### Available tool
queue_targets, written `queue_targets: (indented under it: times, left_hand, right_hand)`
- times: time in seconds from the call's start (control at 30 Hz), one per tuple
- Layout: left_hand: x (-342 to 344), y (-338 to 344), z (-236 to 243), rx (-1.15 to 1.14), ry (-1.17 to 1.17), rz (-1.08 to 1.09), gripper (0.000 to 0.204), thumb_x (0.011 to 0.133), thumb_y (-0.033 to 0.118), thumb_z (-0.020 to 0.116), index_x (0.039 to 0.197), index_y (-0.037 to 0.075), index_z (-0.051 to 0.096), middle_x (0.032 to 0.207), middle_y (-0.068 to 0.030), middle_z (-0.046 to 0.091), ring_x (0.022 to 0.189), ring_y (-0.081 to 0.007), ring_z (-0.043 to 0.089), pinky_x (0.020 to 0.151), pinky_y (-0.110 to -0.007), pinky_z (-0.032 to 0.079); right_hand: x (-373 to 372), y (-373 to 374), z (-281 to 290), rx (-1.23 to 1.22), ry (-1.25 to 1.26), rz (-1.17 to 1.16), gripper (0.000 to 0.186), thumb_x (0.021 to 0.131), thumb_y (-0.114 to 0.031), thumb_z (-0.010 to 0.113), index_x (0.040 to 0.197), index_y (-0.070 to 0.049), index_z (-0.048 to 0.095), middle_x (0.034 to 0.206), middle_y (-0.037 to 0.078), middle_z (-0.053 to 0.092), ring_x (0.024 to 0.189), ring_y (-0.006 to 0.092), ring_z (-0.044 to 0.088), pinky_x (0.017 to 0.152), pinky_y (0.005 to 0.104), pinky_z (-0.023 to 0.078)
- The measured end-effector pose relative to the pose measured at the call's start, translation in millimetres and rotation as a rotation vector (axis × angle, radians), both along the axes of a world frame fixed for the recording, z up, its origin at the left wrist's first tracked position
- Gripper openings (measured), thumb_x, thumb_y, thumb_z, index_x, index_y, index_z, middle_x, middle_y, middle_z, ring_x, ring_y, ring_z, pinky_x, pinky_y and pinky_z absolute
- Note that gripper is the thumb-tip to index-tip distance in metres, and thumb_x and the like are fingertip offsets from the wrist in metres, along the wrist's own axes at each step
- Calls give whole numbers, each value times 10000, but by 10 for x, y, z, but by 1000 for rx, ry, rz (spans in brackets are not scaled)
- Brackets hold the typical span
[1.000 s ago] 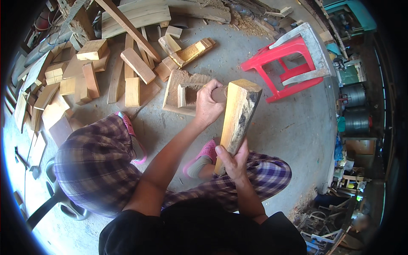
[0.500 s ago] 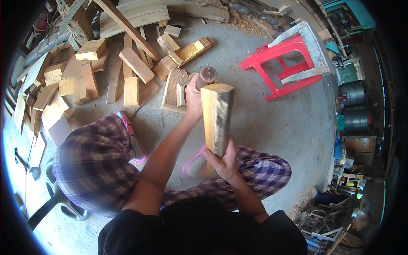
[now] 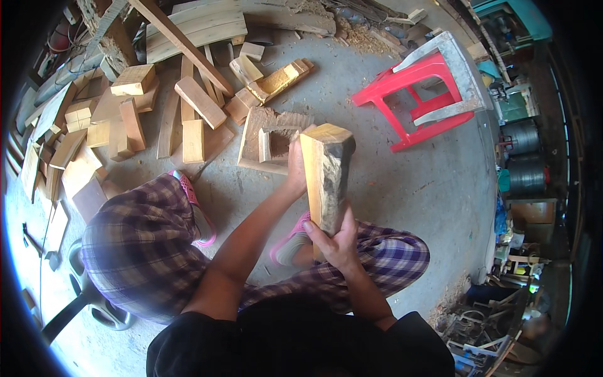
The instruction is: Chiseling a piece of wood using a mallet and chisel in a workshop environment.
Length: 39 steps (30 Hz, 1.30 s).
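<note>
My right hand (image 3: 339,242) is closed round the narrower lower end of a thick wooden club (image 3: 328,182). The club has a flat yellowish end and one dark, rough side, and it tilts up and away from me. Behind its upper part is my left hand (image 3: 298,164), whose fingers are mostly hidden. The round-ended wooden handle that it gripped half a second ago is covered by the club. Just beyond that hand, on the floor, lies a squarish block of wood (image 3: 250,141) with a rough recess cut into it.
Many wood offcuts (image 3: 133,122) lie to the left, with a long timber (image 3: 182,47) leaning across them. A hollowed yellow piece (image 3: 282,80) lies beyond the block. At the right a red plastic stool (image 3: 408,103) rests on its side. My bent knees frame the work; a dark fan-like base (image 3: 103,308) stands lower left.
The club has risen toward me and slightly right in my right hand. My left hand has drawn nearer and right, behind the club, so the handle is hidden and the block's recess shows more.
</note>
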<state>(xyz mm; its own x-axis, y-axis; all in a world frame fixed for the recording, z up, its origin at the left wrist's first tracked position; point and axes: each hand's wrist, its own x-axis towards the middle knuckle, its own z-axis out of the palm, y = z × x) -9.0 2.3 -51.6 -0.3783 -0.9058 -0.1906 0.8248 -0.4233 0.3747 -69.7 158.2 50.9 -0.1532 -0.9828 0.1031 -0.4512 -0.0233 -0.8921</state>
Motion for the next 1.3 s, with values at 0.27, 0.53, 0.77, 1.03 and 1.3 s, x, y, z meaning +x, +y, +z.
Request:
queue_targets:
  times: [0.27, 0.53, 0.77, 1.03, 1.3]
  left_hand:
    - [-37, 27, 393, -593, -934, 361, 209, 733, 77, 729, 870, 11, 585, 768, -143, 621, 721, -240, 627, 666, -365, 478]
    - [-101, -46, 281, -615, -914, 348, 172, 775, 145, 700, 820, 34, 577, 787, -128, 596, 745, -296, 598, 667, -370, 461]
    - [-161, -33, 259, -760, -858, 575, 230, 773, 220, 724, 799, 71, 550, 764, -98, 559, 707, -275, 565, 642, -390, 444]
    - [-34, -5, 376, -564, -758, 335, 288, 740, 218, 753, 794, 15, 556, 769, -147, 597, 760, -344, 611, 706, -423, 462]
    - [-182, -24, 43, -524, -278, 213, 217, 861, 133, 658, 1043, 20, 628, 958, -88, 630, 939, -194, 621, 807, -318, 498]
  right_hand:
    - [-34, 60, 67, -182, -158, -42, 564, 793, -186, 775, 1213, 38, 472, 972, 89, 603, 835, 176, 607, 760, 327, 504]
    - [-40, 99, -10, -55, -9, 73, 538, 784, -214, 806, 1171, 6, 505, 953, 138, 654, 821, 220, 663, 745, 349, 527]
    - [-15, 10, -103, 43, 60, 81, 540, 796, -235, 806, 1178, 9, 514, 968, 142, 655, 828, 241, 663, 750, 357, 523]
    - [32, 36, 81, -108, -84, 1, 581, 790, -248, 793, 1200, 17, 476, 949, 131, 637, 836, 190, 639, 746, 338, 518]
    - [-17, 72, -5, 30, 4, 60, 537, 812, -259, 791, 1182, 11, 510, 982, 147, 655, 869, 224, 660, 769, 359, 519]
